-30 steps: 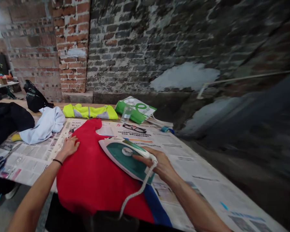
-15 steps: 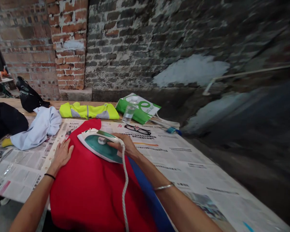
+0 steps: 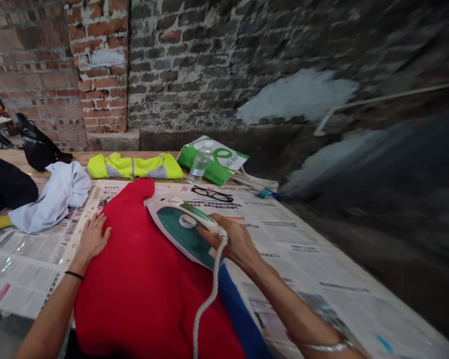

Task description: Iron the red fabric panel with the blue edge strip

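"What is the iron (image 3: pixel 187 234) like?"

"Plastic to look at: smooth white and slightly glossy teal. Its cord (image 3: pixel 205 306) has a woven cloth cover."

"And the red piece (image 3: pixel 134 264)?"

"Matt cloth, mostly smooth, like the blue piece (image 3: pixel 240 316)."

"The yellow garment (image 3: pixel 144 165)?"

"Cloth as well, with smooth grey bands."

"What covers the table (image 3: pixel 78 156)?"

"Matt printed newspaper (image 3: pixel 303 264). The far edge shows plain wood."

"Any shine?"

"The bottle (image 3: pixel 198 169) is clear, glossy plastic, and the bangle (image 3: pixel 326 347) is shiny metal."

"The wall (image 3: pixel 179 75)?"

"Rough, matt brick, with a smoother pale patch (image 3: pixel 297 97)."
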A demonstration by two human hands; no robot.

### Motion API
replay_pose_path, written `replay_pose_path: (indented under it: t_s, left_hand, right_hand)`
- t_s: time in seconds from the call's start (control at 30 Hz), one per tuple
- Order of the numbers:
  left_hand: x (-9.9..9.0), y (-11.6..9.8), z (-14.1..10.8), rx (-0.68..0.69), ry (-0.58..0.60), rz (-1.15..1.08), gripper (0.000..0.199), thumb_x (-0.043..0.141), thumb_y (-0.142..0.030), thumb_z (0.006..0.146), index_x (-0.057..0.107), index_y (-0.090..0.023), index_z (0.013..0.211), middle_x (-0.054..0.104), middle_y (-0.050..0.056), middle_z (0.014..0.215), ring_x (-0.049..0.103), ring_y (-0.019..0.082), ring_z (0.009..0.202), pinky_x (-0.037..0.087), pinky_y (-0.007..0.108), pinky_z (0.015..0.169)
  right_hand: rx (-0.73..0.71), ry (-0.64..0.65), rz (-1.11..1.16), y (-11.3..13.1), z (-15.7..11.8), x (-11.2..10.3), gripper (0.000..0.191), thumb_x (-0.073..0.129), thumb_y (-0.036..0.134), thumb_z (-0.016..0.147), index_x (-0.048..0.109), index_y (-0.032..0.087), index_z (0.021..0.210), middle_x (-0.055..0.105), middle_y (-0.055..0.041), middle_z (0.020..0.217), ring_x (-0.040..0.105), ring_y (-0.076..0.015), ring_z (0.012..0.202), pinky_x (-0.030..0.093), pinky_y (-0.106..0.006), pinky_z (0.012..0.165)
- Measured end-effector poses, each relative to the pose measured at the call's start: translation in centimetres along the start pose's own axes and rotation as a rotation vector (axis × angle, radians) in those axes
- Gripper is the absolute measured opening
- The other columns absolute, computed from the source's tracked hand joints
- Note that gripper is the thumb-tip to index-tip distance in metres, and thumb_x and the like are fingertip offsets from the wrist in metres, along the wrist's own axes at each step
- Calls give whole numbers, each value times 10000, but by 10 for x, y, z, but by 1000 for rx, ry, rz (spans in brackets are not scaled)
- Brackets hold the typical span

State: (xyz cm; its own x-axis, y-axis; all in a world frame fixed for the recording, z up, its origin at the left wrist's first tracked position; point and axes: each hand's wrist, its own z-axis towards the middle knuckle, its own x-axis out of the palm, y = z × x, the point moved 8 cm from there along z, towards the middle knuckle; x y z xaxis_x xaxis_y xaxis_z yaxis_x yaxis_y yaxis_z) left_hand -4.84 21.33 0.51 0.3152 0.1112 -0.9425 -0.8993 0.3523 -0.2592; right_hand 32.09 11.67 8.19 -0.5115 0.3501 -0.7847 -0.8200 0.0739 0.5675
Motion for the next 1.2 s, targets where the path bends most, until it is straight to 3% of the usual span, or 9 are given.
replay_pose_path:
  t_s: [0.17,0.3,0.43,0.57,0.73,0.87,0.97,1.1,1.2]
  left_hand:
    - [1,-3,0,-10,9,9,504,421,-360,1001,538,-154,1446,479,127,1577,310,295,1532,250,519,1250]
    - [-4,-4,3,-15,44,47,496,442,-336,984,553,-159,1434,482,157,1569,325,342,1519,226,608,1232]
    - [-13,-18,26,19,118,92,434,566,-312,917,645,-215,1333,547,165,1514,338,426,1496,88,747,1192]
    - [-3,-62,59,133,227,70,419,570,-334,933,648,-254,1336,509,97,1562,364,325,1501,156,574,1254]
    - [24,-98,95,120,314,29,472,515,-370,989,560,-202,1427,457,135,1593,386,336,1488,282,610,1203]
    - [11,-99,105,117,283,-5,468,449,-367,1012,559,-170,1422,507,152,1552,432,307,1464,333,532,1204]
    - [-10,-93,74,134,206,-16,511,406,-321,1013,498,-127,1477,448,173,1589,365,287,1506,278,466,1243]
    - [-9,-84,-25,205,232,-31,524,526,-447,975,561,-208,1440,440,128,1605,352,294,1513,286,488,1242]
    - [-5,-77,-86,269,172,-119,551,488,-528,997,530,-254,1473,392,124,1632,304,296,1534,266,539,1245]
  right_hand:
    - [193,-35,-252,-25,-59,-33,254,547,498,806,621,260,757,656,-41,570,642,-245,544,364,-282,504]
    - [172,-94,-148,-31,-92,-40,325,549,513,800,695,243,908,739,-74,712,710,-272,642,459,-304,546]
    - [73,-172,120,-29,-97,-39,621,575,481,797,610,203,1351,798,-76,1012,758,-262,869,570,-305,676]
    - [14,-212,164,-17,-94,-35,581,591,513,829,661,213,1322,766,-87,1200,740,-285,1055,603,-340,823]
    - [71,-252,39,-7,-95,-31,521,564,467,856,682,271,1324,809,-60,1018,777,-287,826,604,-333,650]
    - [57,-275,33,-8,-94,-32,479,593,446,856,697,299,1299,814,-32,953,773,-261,749,595,-307,616]
    - [57,-302,67,-15,-93,-33,485,609,457,840,702,299,1288,812,-34,1008,780,-266,840,610,-307,673]
    - [25,-282,173,-19,-94,-30,532,606,505,815,711,250,1270,787,-69,1141,758,-300,1009,622,-353,803]
    - [-1,-265,274,-12,-99,-29,561,622,516,794,716,202,1249,773,-99,1176,744,-320,1051,616,-375,856]
